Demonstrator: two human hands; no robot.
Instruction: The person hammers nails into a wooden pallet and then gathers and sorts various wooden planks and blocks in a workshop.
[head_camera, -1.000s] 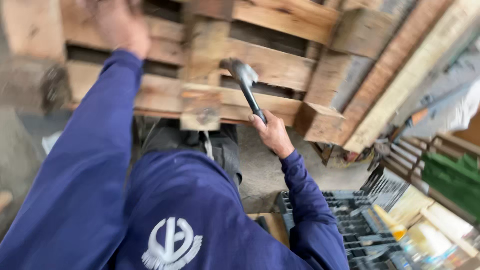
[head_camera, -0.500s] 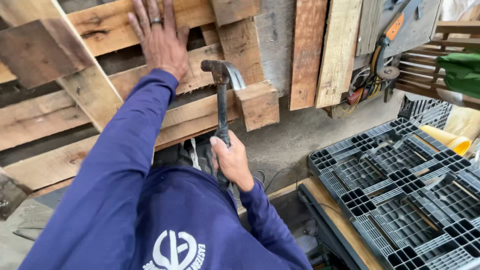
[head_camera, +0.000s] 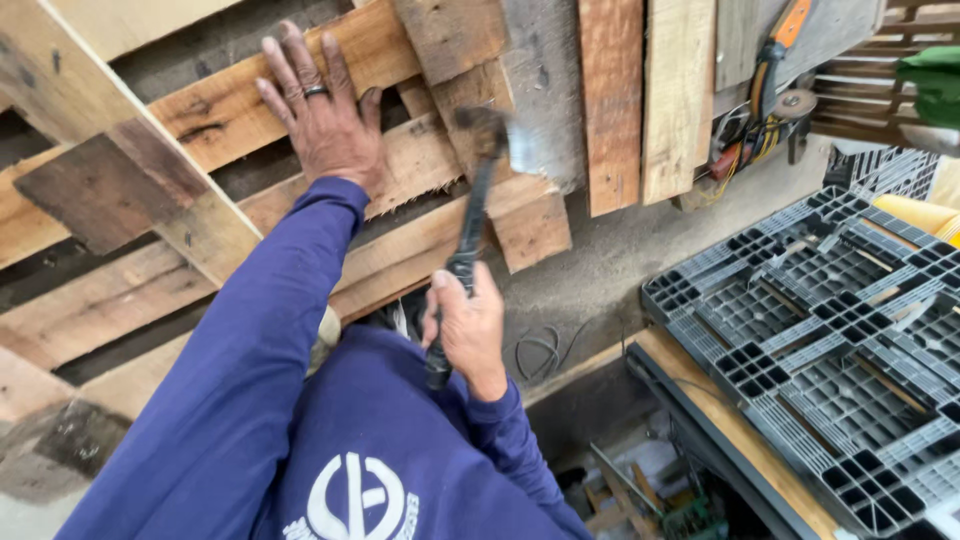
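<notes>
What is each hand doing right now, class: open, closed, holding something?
Left hand: open, palm flat on a board of the wooden pallet.
Right hand: closed around the hammer handle.

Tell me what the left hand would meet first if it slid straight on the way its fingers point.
The left hand lies flat on a pallet board, fingers pointing up and away. Going straight on, it would probably cross that board's far edge into the dark gap behind; depth there is unclear.
</notes>
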